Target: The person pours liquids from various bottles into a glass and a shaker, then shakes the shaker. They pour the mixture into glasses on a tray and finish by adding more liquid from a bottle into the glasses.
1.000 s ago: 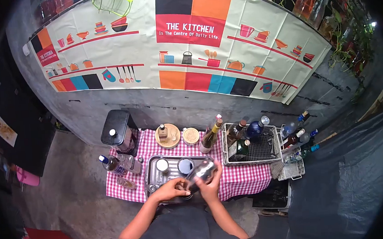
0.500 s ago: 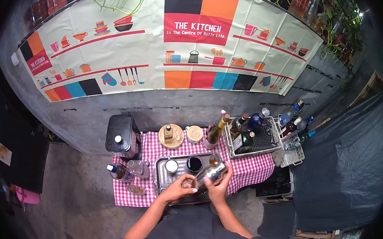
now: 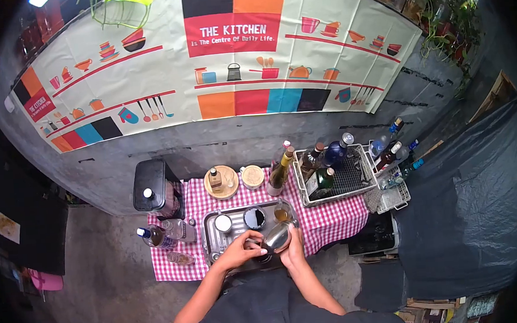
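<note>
Overhead view of a small tabletop covered with a red-checked cloth, seen at centre frame against a grey wall with a kitchen-themed banner above.

Right hand: fingers closed around a metal shaker, which is held tilted, its mouth directed toward the lower left, above the near edge of a metal tray.

Left hand: fingers curled at the mouth of the shaker, touching a small object there; what that object is cannot be told.

On the tray, just beyond the hands: a white-topped cup, a dark cup and a glass of amber liquid, side by side.

Left of the tray: two bottles lying on the cloth; behind them a black box.

Behind the tray: a round wooden board bearing a small bottle, a round lid beside it, and an upright wine bottle.

Right of centre: a wire basket holding several bottles, with more bottles beyond it.
</note>
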{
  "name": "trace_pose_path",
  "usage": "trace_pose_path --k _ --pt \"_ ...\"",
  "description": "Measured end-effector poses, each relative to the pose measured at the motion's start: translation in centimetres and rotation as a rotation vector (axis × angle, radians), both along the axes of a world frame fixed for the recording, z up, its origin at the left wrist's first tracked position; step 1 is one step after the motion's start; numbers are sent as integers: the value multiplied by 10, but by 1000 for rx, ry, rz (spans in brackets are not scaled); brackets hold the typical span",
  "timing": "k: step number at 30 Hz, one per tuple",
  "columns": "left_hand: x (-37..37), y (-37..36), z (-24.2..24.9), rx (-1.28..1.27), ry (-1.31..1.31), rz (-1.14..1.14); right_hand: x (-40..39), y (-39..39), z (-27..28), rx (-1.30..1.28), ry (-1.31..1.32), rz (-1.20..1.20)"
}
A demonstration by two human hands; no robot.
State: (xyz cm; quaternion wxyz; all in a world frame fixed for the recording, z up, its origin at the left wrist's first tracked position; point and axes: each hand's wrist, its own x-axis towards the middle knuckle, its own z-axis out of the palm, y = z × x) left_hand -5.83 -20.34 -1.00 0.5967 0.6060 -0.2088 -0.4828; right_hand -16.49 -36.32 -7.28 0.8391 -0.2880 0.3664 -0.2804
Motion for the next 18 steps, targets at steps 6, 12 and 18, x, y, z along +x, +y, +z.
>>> trace_pose_path --k 6,12,18 --pt "-21 -36 4 -124 15 21 -14 -47 -8 190 -171 143" --pt "-29 -58 -13 -95 208 132 -18 -46 65 -507 -51 8" --pt "-39 -71 -38 -208 543 251 -16 -69 70 -1514 -61 515"
